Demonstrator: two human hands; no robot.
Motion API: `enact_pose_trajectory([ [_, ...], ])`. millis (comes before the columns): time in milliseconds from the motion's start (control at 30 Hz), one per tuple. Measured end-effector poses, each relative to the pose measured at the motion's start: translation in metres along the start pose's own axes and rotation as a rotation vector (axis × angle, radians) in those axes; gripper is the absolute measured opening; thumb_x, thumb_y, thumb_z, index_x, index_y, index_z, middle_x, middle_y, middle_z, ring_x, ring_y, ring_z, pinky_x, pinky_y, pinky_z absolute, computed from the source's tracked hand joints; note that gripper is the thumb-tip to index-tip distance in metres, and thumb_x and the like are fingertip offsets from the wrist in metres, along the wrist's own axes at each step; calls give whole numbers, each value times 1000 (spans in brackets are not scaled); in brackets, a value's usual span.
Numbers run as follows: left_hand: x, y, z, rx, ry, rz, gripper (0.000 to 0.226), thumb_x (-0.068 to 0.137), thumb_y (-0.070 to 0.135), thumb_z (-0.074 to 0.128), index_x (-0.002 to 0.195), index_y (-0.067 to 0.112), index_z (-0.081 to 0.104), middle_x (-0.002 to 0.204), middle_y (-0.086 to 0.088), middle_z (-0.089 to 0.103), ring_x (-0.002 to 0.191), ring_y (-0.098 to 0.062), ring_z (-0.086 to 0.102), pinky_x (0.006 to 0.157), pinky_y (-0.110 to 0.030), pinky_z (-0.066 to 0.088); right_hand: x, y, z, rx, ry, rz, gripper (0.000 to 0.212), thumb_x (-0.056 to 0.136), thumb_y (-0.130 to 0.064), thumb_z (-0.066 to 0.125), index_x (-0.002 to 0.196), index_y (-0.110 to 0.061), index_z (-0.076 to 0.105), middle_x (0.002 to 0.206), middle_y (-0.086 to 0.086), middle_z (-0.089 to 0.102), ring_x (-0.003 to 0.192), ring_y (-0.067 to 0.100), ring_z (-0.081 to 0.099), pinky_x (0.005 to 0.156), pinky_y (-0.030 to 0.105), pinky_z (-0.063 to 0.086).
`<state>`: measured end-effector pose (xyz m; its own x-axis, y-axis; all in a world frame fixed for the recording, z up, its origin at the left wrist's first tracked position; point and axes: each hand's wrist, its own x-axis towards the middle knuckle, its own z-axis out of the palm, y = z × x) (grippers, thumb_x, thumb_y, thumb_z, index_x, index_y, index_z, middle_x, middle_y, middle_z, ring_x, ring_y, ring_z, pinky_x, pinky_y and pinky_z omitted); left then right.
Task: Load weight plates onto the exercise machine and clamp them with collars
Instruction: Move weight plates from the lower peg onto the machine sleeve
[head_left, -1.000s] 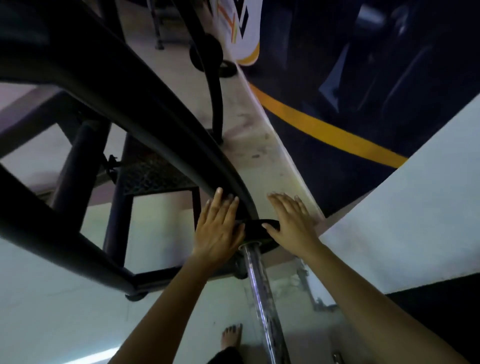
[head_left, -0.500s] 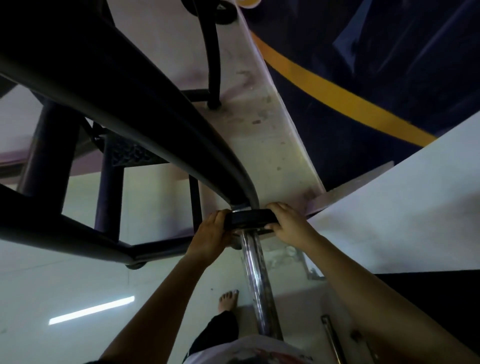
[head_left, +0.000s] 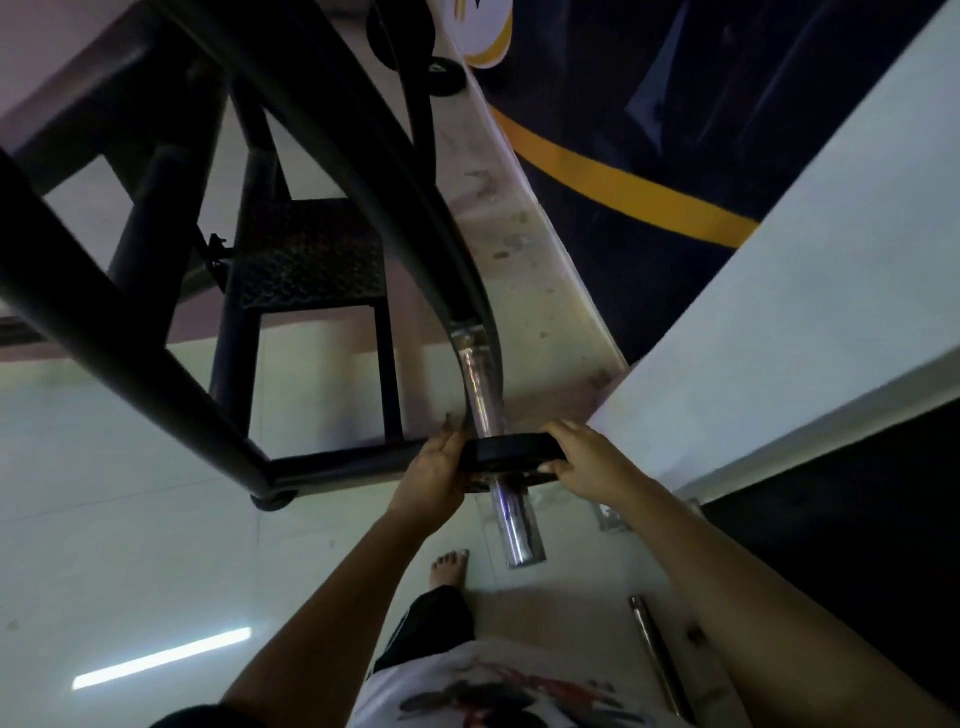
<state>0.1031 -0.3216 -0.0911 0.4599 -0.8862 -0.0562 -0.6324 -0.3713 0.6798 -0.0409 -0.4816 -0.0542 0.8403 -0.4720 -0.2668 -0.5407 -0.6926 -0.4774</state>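
Where palms face inward, hands (head_left: 506, 467) clasping plate (head_left: 511, 451)

Polished chrome sleeve bar (head_left: 483, 395) through a matt black weight plate (head_left: 511, 451).
Matt black painted steel frame (head_left: 130, 332); glossy pale tiled floor (head_left: 130, 571).

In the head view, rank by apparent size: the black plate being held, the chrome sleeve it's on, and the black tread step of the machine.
Largest to smallest as they look:
1. Tread step
2. Chrome sleeve, long but narrow, partly hidden by the plate
3. Black plate, seen edge-on, so it may look smaller than it is

The step lies farther away, so true sizes stay unsure.
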Motion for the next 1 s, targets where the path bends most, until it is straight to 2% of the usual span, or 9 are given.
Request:
enact_pose_trajectory([
  [133, -44, 24, 11, -96, 53, -83, 26, 89, 13, 51, 115, 11, 51, 113, -14, 57, 101, -26, 56, 88, -36, 48, -37, -14, 7, 9, 16, -3, 36, 82, 1, 56, 117, -4, 52, 118, 18, 56, 110, 30, 52, 94, 39, 43],
  [233, -42, 31, 5, -226, -34, -170, 25, 86, 11, 57, 111, 9, 51, 112, -16, 57, 97, -28, 60, 82, -38, 54, -34, -20, 5, -109, -32, 31, 33, 86, -4, 55, 117, -2, 48, 119, 20, 54, 110, 31, 51, 95, 40, 41],
  [300, -40, 30, 6, -236, -33, -162, 20, 87, 13, 56, 107, 13, 52, 110, -13, 57, 91, -22, 61, 73, -31, 56, -31, -20, 4, -155, -28, 3, 30, 86, -5, 54, 116, -2, 48, 120, 19, 53, 111, 30, 50, 93, 35, 39],
  [367, -39, 29, 10, -111, 0, -149, 19, 87, 13, 55, 106, 13, 53, 108, -12, 60, 92, -22, 60, 77, -28, 52, -30, -18, 5, -178, -52, 11, 30, 85, -3, 54, 114, 0, 48, 121, 19, 52, 112, 30, 49, 92, 34, 38],
  [467, -36, 28, 10, -16, 15, -118, 26, 83, 10, 58, 109, 9, 53, 109, -15, 60, 97, -28, 58, 84, -34, 47, -28, -19, 2, -189, -85, 10, 32, 86, -3, 54, 117, 1, 48, 123, 20, 51, 113, 32, 49, 94, 37, 40],
  [667, -33, 26, 11, 20, 8, -96, 24, 87, 10, 52, 111, 9, 52, 111, -15, 57, 98, -30, 56, 86, -37, 48, -27, -13, 3, -139, -87, 8, 32, 86, -3, 55, 116, 1, 48, 122, 20, 51, 110, 32, 50, 91, 37, 41],
  [800, -25, 29, 3, 15, -95, -95, 27, 88, 14, 54, 114, 12, 50, 115, -13, 55, 103, -26, 55, 92, -39, 48, -28, -7, 2, -65, -101, 16, 35, 85, -5, 57, 120, -5, 49, 121, 17, 53, 109, 30, 51, 86, 29, 40],
  [1000, -53, 36, 12, 2, -91, -87, 28, 89, 15, 53, 116, 13, 51, 118, -13, 56, 107, -26, 54, 90, -33, 45, -54, -6, 9, -28, -147, 60, 39, 85, -7, 58, 123, -8, 48, 121, 16, 52, 107, 30, 53, 83, 29, 41],
])
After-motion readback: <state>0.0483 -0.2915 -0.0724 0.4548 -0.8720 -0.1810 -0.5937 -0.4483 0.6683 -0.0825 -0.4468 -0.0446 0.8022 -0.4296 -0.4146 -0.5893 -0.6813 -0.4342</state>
